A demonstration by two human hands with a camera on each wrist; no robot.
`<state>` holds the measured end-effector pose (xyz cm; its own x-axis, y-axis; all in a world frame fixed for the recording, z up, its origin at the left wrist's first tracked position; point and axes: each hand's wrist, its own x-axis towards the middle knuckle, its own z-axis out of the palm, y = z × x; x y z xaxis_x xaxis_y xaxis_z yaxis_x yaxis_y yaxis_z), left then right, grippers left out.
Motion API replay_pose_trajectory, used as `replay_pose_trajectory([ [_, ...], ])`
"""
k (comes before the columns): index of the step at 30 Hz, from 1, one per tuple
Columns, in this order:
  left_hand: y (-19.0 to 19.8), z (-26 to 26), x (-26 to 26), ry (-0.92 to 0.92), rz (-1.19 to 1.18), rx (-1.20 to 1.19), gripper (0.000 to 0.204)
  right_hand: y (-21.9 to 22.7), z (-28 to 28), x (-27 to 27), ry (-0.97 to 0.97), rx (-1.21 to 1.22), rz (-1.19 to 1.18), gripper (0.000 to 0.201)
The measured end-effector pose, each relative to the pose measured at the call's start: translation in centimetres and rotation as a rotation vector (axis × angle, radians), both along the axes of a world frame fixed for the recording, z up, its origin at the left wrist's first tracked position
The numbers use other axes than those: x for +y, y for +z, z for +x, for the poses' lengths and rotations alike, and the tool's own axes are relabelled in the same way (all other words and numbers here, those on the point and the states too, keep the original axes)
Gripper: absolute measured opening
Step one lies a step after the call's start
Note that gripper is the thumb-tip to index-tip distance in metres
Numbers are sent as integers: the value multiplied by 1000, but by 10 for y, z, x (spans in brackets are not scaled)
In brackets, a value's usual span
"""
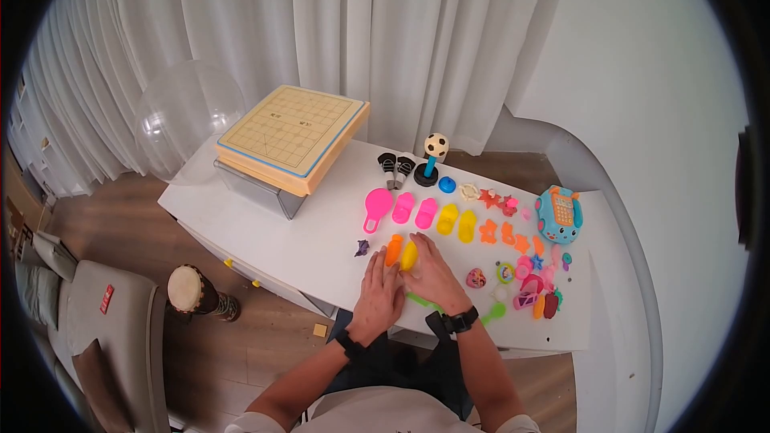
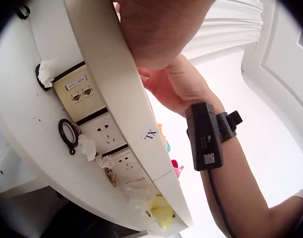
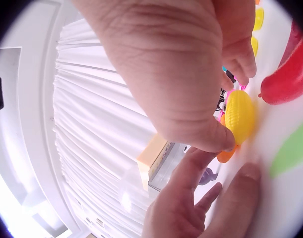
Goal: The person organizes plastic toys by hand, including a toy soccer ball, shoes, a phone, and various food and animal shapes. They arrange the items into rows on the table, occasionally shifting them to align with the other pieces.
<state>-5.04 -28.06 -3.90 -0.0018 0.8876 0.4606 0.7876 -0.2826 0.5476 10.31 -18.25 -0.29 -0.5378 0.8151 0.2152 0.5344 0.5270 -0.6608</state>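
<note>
In the head view, a yellow toy corn cob (image 1: pixel 409 255) and an orange toy carrot (image 1: pixel 394 249) lie side by side on the white table between my hands. My right hand (image 1: pixel 437 279) is right beside the corn, fingers extended past it. In the right wrist view its thumb (image 3: pixel 218 138) rests at the lower end of the corn (image 3: pixel 240 114), while the other fingers stand apart from the corn's upper end. My left hand (image 1: pixel 375 302) lies just in front of the carrot, fingers straight. A red toy pepper (image 3: pixel 289 77) lies close to the corn in the right wrist view.
Pink (image 1: pixel 403 208) and yellow slipper-shaped pieces (image 1: pixel 447 219) line up beyond my hands. A purple piece (image 1: pixel 362 248) is at left, a toy phone (image 1: pixel 559 215) far right, several small toys (image 1: pixel 525 269) before it. A chessboard (image 1: pixel 293 130) stands on a clear stand (image 1: pixel 261 190) at back left.
</note>
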Motion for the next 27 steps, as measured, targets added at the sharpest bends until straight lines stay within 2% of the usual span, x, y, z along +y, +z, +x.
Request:
replay_pose_trajectory([
  [5, 5, -4, -6, -36, 36, -80, 62, 25, 17, -10, -11, 21, 5, 80],
  [9, 4, -6, -10, -25, 58, -192, 57, 34, 51, -15, -107, 38, 80, 74],
  [11, 4, -6, -11, -20, 70, -223, 53, 45, 73, -20, -214, 59, 115, 67],
  [12, 4, -5, -13, -8, 89, -254, 48, 48, 82, -23, -275, 74, 269, 57],
  [13, 0, -6, -15, -18, 80, -256, 48, 49, 93, -27, -287, 70, 262, 57],
  [15, -7, -8, -17, -41, 153, -223, 42, 52, 112, -34, -430, 173, 120, 47],
  [16, -2, -7, -21, -42, 209, -208, 37, 55, 113, -40, -476, 208, 185, 31],
  [17, -7, -7, -21, -49, 205, -210, 37, 52, 114, -43, -484, 206, 183, 31],
  [19, -15, -8, -22, -204, 236, -267, 33, 45, 114, -52, -433, 217, 60, 19],
  [20, -19, -7, -23, -209, 234, -266, 33, 43, 108, -55, -400, 202, 67, 11],
  [22, -7, 0, -24, -314, 195, -255, 31, 27, 100, -56, -354, 116, 108, 10],
  [23, -3, 3, -25, -316, 195, -254, 31, 21, 96, -56, -301, 29, 150, 10],
  [25, 4, 10, -24, -345, 172, -157, 33, 18, 82, -60, -258, 3, 109, 11],
  [27, 9, 16, -22, -319, 182, -149, 34, 10, 67, -61, -194, -14, 165, 21],
])
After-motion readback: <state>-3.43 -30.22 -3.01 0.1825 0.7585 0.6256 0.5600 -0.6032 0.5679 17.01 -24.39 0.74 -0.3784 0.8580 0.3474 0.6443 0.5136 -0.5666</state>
